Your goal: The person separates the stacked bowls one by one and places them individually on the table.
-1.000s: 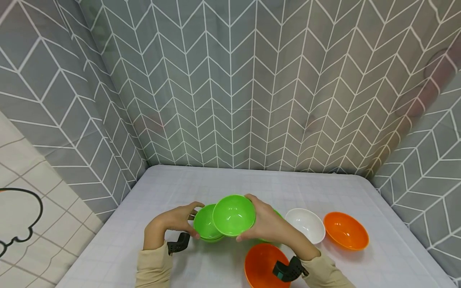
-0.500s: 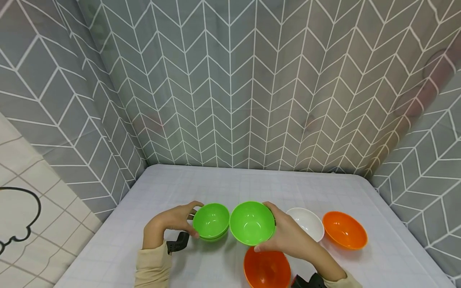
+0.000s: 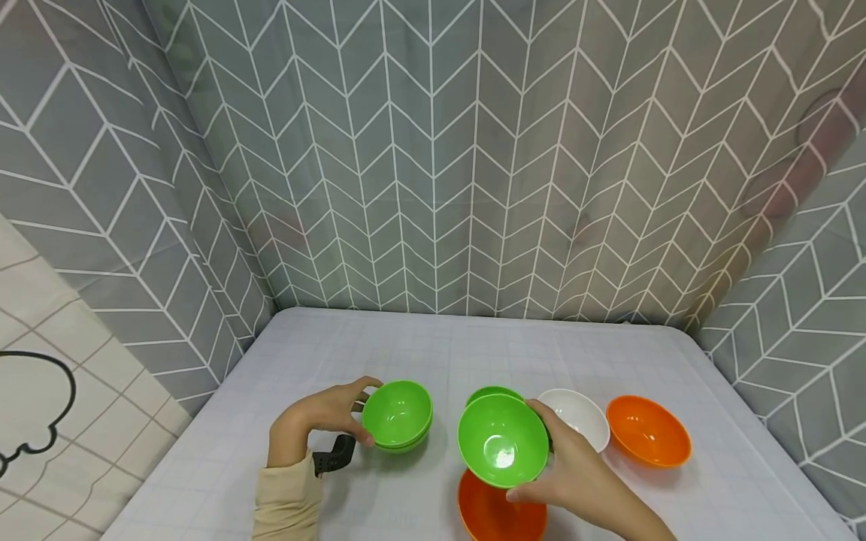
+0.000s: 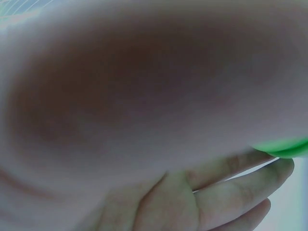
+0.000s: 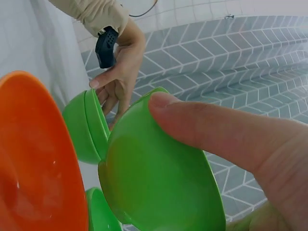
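Two nested green bowls (image 3: 398, 415) stand on the left of the table, and my left hand (image 3: 331, 412) holds them by their left side, thumb in front and fingers behind. In the left wrist view their green edge (image 4: 284, 147) shows beside the fingertips; a blurred shape covers most of that picture. Another green bowl (image 3: 502, 443) is raised in my right hand (image 3: 564, 473), which grips its right side with the thumb (image 5: 192, 120) along the outer wall. Behind it a further green bowl (image 3: 492, 392) is partly hidden. Below it lies an orange bowl (image 3: 497, 518), overlapped by the raised one.
To the right are a white bowl (image 3: 577, 418), partly behind my right hand, and a second orange bowl (image 3: 649, 431). A white cloth covers the table (image 3: 379, 342). Grey patterned curtains (image 3: 446, 188) hang behind and at both sides.
The right hand has carried its green bowl rightward and toward me, from over the nested bowls to over the front orange bowl. The left hand stays at the nested bowls.
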`<state>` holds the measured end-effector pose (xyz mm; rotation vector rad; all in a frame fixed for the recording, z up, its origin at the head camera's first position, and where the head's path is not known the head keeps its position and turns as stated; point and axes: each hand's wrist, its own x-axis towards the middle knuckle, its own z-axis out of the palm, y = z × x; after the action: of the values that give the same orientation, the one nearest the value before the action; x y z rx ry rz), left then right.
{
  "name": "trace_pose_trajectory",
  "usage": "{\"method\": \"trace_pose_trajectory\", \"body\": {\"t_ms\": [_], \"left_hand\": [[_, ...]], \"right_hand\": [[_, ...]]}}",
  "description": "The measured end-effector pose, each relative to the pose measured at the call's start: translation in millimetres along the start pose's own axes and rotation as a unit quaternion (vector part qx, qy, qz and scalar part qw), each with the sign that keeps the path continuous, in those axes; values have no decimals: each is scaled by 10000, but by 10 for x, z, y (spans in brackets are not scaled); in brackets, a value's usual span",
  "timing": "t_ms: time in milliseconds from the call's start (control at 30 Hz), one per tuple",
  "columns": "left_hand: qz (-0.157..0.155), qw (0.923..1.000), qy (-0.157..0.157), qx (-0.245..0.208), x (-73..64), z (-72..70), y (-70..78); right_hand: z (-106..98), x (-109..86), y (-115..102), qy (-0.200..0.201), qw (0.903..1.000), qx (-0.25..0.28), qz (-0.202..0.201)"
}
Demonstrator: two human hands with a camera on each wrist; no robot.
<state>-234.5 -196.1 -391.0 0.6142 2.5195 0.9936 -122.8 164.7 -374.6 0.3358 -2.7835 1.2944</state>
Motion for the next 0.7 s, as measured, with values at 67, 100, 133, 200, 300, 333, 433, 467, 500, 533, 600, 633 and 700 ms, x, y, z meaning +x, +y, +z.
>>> {"method": "trace_pose_trajectory", "body": {"t_ms": [67,100,133,200,300,333,433,467,500,533,600,633,700], "left_hand": [[-11,10000,8,1,-1,1,-3],[-15,10000,11,-6,-1,1,-4],[-18,10000,14,-16,-3,1,-4],[-24,10000,18,-38,-6,0,-3],[-30,10000,18,-66,-13,-2,4],[-35,10000,18,-65,-15,-3,6],[-50,10000,20,-34,-12,-2,2],[-41,10000,18,-13,-8,-1,0],[-31,10000,11,-5,-6,0,0],[-20,10000,5,2,-4,0,1],[1,10000,-10,15,1,0,5],[0,10000,-11,26,4,1,8],[0,10000,-14,44,5,-3,21]], "right_hand": [[-29,-53,30,16,10000,-19,26],[-44,-77,44,30,10000,-15,-7],[-57,-98,59,41,10000,-10,-54],[-79,-142,98,77,9999,-37,-136],[-105,-199,161,74,9997,86,-220],[-112,-218,185,87,9996,75,-244],[-137,-274,257,188,9991,57,-377],[-146,-288,281,259,9985,-17,-489],[-155,-301,308,338,9976,-58,-600],[-162,-317,333,395,9969,-89,-680],[-177,-346,384,503,9953,-120,-815],[-183,-359,409,555,9947,-141,-854],[-194,-391,459,640,9943,-191,-827]]}}
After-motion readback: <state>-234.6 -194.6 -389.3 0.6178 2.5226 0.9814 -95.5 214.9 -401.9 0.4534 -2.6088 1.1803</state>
